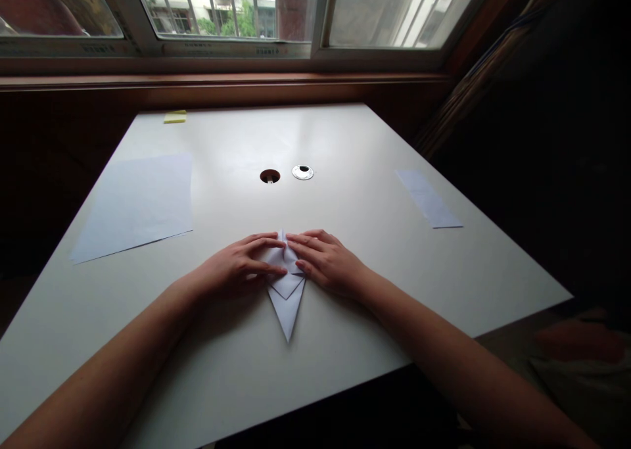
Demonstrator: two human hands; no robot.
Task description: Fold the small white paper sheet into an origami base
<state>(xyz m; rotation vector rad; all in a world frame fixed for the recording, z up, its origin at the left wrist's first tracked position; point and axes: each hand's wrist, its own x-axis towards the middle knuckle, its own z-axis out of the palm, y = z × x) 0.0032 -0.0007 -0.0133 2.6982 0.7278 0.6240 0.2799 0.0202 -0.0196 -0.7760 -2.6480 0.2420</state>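
A white sheet of paper folded into a narrow kite shape (288, 311) lies on the table, one sharp point toward me and a thin tip away from me. My left hand (241, 261) holds its left side, with the fingertips on the upper folds. From the right, my right hand (330, 258) grips the same upper part, its fingers bent over the flaps and the thumb near the middle. A V-shaped flap edge shows just below the fingers. The fingers hide part of the upper folds.
Larger white paper sheets (140, 202) lie at the left, and a narrow paper strip (428, 199) at the right. A yellow sticky-note pad (175, 117) sits at the far left edge. Beyond my hands are a cable hole (269, 176) and a round silver cover (302, 172) on the white table (236, 383).
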